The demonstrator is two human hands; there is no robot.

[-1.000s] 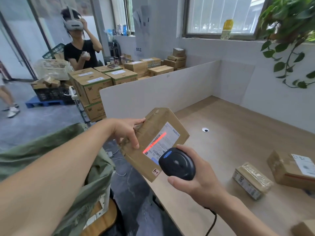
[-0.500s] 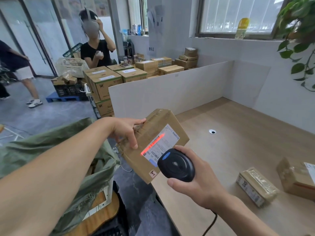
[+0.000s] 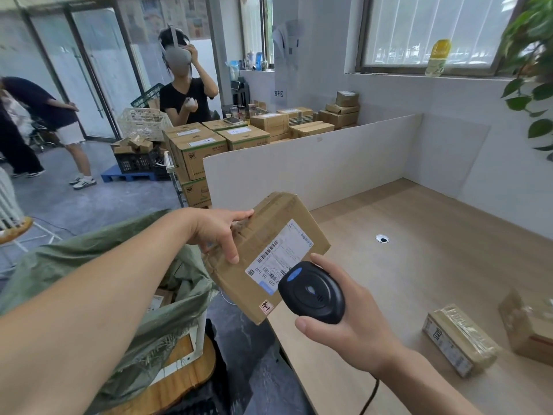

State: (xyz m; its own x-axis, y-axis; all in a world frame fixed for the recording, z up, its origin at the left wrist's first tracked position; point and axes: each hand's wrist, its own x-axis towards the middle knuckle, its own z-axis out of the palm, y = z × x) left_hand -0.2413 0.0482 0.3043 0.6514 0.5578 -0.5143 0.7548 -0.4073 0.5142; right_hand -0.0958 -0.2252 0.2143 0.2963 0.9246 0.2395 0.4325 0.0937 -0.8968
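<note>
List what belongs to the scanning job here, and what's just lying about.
In hand: cardboard parcel, gripped by the left hand; its shipping label; barcode scanner, gripped by the right hand.
Lying about: taped parcel and brown box on the desk; stacked cartons behind the partition; yellow bottle on the windowsill.

Two hands (image 3: 215,232) (image 3: 347,324), one scanner (image 3: 312,292), one held parcel (image 3: 269,232), two desk parcels (image 3: 460,339) (image 3: 529,324), one green sack (image 3: 89,265).

I read brown rectangular cardboard parcel (image 3: 266,232): plain tan | its white paper label (image 3: 282,254): black barcode stripes, pale blue strip | black rounded plastic scanner (image 3: 312,293): blue oval button | olive-green woven sack (image 3: 119,256): uniform | pale wooden desk top (image 3: 434,274): faint straight grain
</note>
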